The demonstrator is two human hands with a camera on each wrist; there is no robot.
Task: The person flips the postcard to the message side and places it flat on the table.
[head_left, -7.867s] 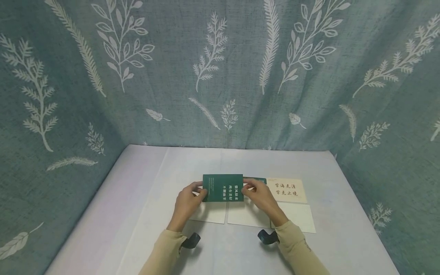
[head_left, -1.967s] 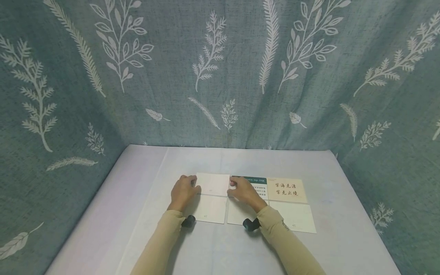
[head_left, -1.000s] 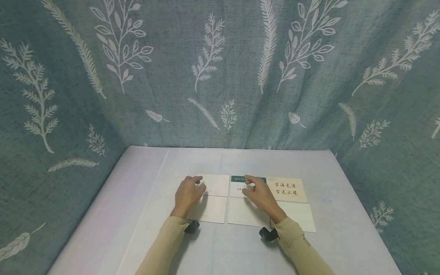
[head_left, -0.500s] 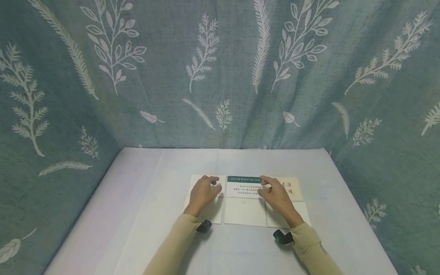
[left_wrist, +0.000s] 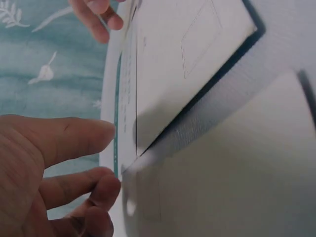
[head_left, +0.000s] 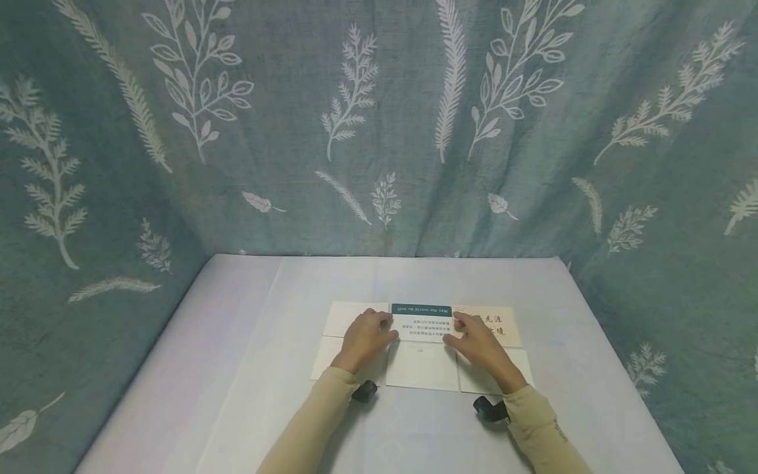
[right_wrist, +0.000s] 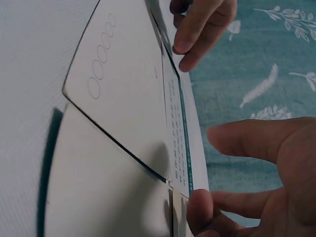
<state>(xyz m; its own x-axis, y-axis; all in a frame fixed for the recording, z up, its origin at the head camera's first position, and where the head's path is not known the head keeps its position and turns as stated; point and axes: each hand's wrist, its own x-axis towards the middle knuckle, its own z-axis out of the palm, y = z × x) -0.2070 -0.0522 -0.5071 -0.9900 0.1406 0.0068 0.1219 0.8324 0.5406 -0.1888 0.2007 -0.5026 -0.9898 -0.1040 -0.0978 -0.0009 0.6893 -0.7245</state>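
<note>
Left hand [head_left: 365, 339]: fingers loosely bent, thumb parted from them, grasping nothing; at the left end of the green-banded card. Right hand [head_left: 481, 343]: likewise loose and unladen, at the card's right end. Whether any fingertip touches the card is hard to tell, even from the wrist views.

Green-banded card [head_left: 421, 324]: flat on the tabletop [head_left: 284, 336], middle of the far row, between the hands, lettering inverted to the wearer.

Far row, others: white card [head_left: 348, 317] to the left; cream card [head_left: 495, 321] with brown characters to the right, partly covered by the right hand.

Near row: three pale cards, namely left card [head_left: 328, 352], middle card [head_left: 422, 367], right card [head_left: 474, 376].

Sleeves [head_left: 310, 421]: beige, pair.

Curtain [head_left: 284, 99]: teal, white leaf print, behind.
</note>
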